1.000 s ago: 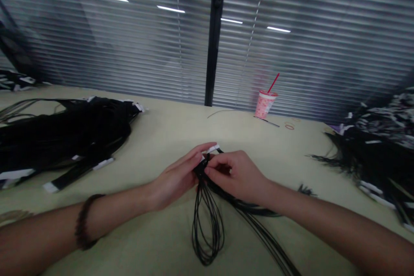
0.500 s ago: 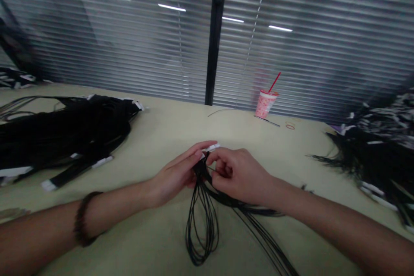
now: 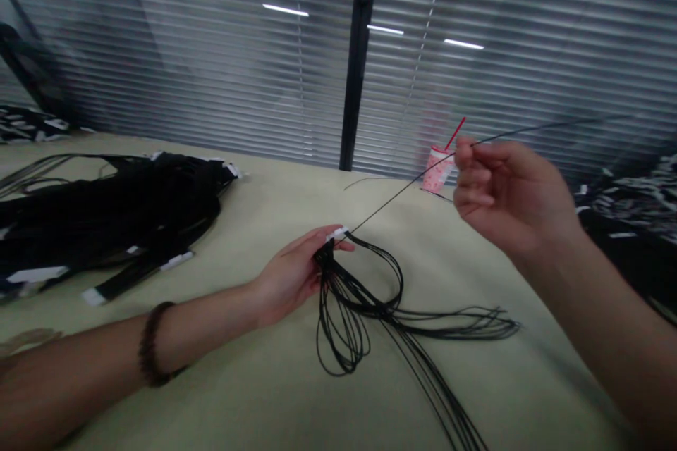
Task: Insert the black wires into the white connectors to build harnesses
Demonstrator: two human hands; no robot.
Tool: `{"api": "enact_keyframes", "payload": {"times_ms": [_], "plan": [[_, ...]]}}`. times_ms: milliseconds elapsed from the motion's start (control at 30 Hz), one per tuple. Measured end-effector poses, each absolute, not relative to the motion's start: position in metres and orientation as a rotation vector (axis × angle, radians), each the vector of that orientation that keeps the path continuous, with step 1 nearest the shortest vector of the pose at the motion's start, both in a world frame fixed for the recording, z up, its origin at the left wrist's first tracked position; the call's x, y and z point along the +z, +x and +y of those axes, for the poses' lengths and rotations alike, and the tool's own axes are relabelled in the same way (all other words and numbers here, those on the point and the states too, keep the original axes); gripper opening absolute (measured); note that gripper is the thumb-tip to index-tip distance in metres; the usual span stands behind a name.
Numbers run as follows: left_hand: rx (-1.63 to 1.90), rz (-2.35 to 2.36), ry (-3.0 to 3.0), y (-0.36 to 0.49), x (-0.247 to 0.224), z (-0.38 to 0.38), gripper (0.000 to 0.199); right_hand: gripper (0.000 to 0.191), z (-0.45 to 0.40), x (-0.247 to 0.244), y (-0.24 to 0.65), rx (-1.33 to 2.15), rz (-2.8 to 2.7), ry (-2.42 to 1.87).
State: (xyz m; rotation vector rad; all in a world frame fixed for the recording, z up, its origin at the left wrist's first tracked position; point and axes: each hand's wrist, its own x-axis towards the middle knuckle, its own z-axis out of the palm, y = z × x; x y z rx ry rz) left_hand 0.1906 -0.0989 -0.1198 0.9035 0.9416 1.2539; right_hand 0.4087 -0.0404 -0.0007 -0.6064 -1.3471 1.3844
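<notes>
My left hand [image 3: 296, 271] is closed around the gathered end of a bundle of thin black cables [image 3: 364, 296], beside a white connector [image 3: 337, 233]. Loops of the bundle hang below and spread to the right, and some strands run off the bottom edge. Raised at the right, my right hand [image 3: 508, 190] pinches a single black strand [image 3: 402, 192] between thumb and fingers. This strand stretches taut from the left hand, and its free end trails past the right hand toward the upper right.
A pile of black cables [image 3: 116, 211] with white ends lies on the pale table [image 3: 254, 387] at the left. Another dark pile [image 3: 635, 225] is at the right, partly behind my arm. A pink cup [image 3: 436, 170] with a red straw stands near the window blinds [image 3: 238, 84].
My right hand has moved from the bundle up and to the right, drawing one strand out straight. The left hand stays on the bundle, whose loops now lie more spread out.
</notes>
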Motion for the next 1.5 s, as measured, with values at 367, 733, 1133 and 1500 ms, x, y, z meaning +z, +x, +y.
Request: {"api": "enact_keyframes", "payload": {"times_ms": [367, 733, 1133, 1500], "plan": [[1.229, 0.965, 0.789, 0.193, -0.114, -0.098, 0.036, 0.005, -0.004, -0.004, 0.426, 0.953, -1.200, -0.611], [1.196, 0.989, 0.898, 0.193, -0.122, -0.099, 0.033, 0.021, -0.047, -0.095, 0.362, 0.269, -2.320, -0.744], [1.136, 0.964, 0.858, 0.192, -0.118, -0.097, 0.026, 0.021, -0.047, -0.129, 0.357, 0.042, -2.559, -0.845], [1.141, 0.937, 0.839, 0.191, -0.122, -0.096, 0.025, 0.022, -0.047, -0.131, 0.355, 0.046, -2.582, -0.862]]}}
